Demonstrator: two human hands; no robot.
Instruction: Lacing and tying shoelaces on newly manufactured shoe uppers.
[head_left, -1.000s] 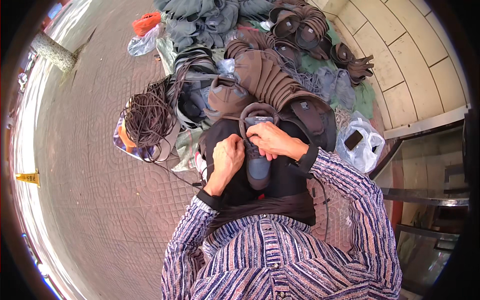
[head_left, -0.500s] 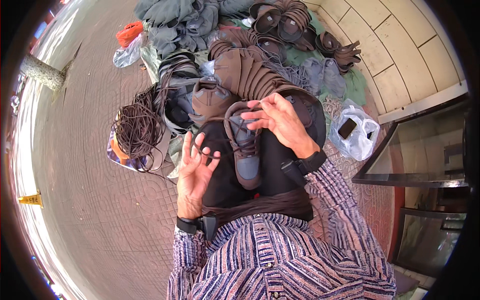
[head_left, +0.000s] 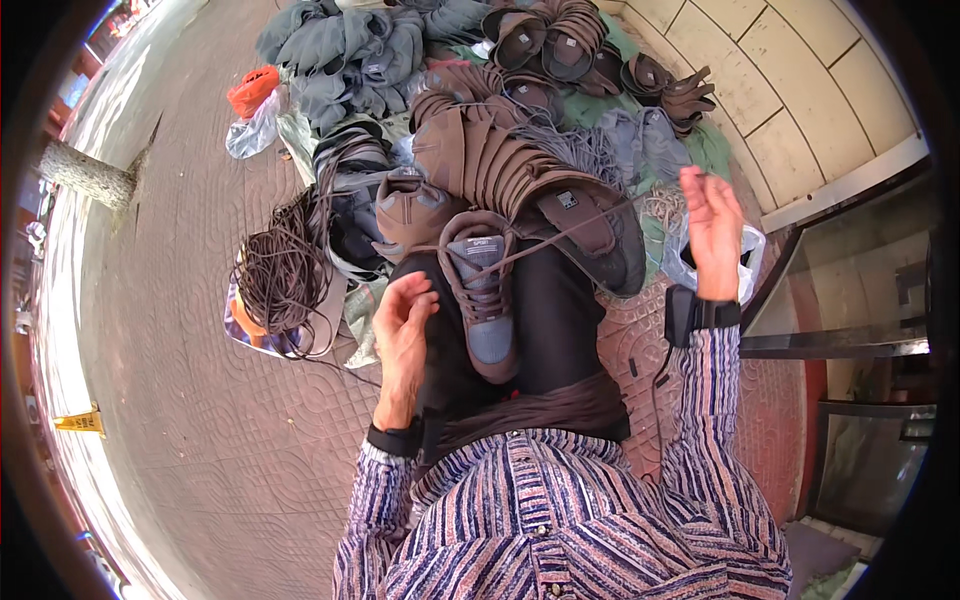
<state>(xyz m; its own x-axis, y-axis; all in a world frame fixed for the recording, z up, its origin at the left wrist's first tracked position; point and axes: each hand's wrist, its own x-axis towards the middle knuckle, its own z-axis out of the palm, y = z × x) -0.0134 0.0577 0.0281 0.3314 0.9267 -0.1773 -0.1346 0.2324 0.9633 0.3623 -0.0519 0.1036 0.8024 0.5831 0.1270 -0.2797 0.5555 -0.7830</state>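
A brown shoe upper with a blue-grey tongue and toe (head_left: 488,340) rests on my lap between my thighs, toe toward me. Partly laced, it has a dark brown shoelace (head_left: 590,222) stretched taut from its eyelets up to the right. At the far end of that lace my right hand (head_left: 712,215) is raised, its fingertips pinching it. My left hand (head_left: 402,325) hovers over my left thigh, just left of the shoe. Its fingers are loosely bent and apart, with nothing visible in them.
Ahead lie a row of stacked brown uppers (head_left: 490,155), a grey pile of uppers (head_left: 340,50) and another brown upper (head_left: 410,210). A tangle of brown laces (head_left: 280,260) sits at left. At right are a clear plastic bag (head_left: 750,250) and a glass-panelled frame (head_left: 830,285).
My right hand has swung far out to the right, drawing the lace taut. My left hand has curled its spread fingers, and the lace loop at them no longer shows.
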